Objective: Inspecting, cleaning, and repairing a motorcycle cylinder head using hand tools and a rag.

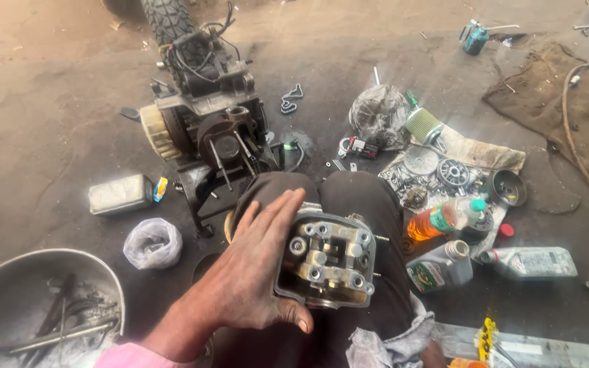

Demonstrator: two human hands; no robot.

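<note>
A grey metal engine cylinder head (328, 262) with bolt holes and studs rests on my knees, which are covered by dark trousers (356, 197). My left hand (257, 272) lies flat against its left side with the thumb hooked under its near edge, holding it. My right hand is out of view; only a bit of arm shows at the bottom edge, by a grey rag (386, 344). Just beyond my knees stands a stripped scooter engine (206, 129) with bare studs, attached to a rear tyre (166, 19).
Right of my legs: a cloth with engine parts (438, 170), an orange-liquid bottle (444, 219), a white oil bottle (441, 264), a grey oil bottle (533, 262). Left: a metal basin with tools (42, 307), a plastic bag (151, 242), a grey box (121, 194). A brown sack and hose (574, 102) far right.
</note>
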